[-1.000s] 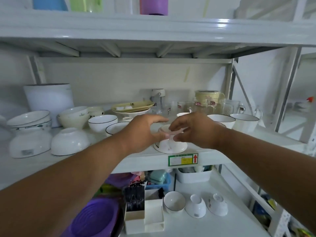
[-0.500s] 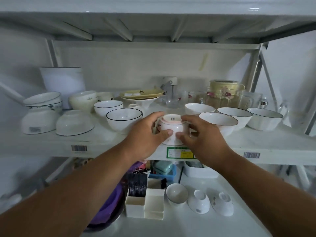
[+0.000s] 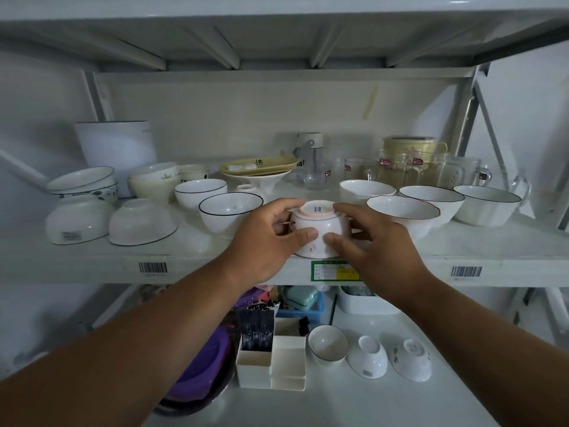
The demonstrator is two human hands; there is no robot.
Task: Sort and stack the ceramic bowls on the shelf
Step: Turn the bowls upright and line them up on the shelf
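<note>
Both hands grasp one small upturned bowl (image 3: 318, 231) at the front edge of the middle shelf (image 3: 92, 260). The left hand (image 3: 264, 241) curls round its left side, thumb across the front wall, fingers over the foot ring; the right hand (image 3: 374, 241) curls round the right side in the same way. The bowl stands mouth down, with a sticker on its base, just above a green and yellow label (image 3: 331, 271) on the shelf lip.

Just to the left stand two upright dark-rimmed bowls, the nearer one (image 3: 229, 211) close to the left hand's knuckles, the other (image 3: 200, 191) behind it. Further left lie two upturned white bowls (image 3: 141, 221) (image 3: 78, 218), with a stack of patterned bowls (image 3: 84, 181) and a cream bowl stack (image 3: 154, 178) behind.

To the right stand four upright white bowls: one (image 3: 403, 211) near the right hand, one (image 3: 366, 188) behind it, and two more (image 3: 431, 197) (image 3: 485, 203) toward the shelf's end. Glass mugs (image 3: 400, 171) line the back.

On the lower shelf sit three small bowls, one upright (image 3: 328, 343) and two upturned (image 3: 368, 355) (image 3: 411, 357), beside a white divided box (image 3: 272, 362) and a purple basin (image 3: 203, 365).
</note>
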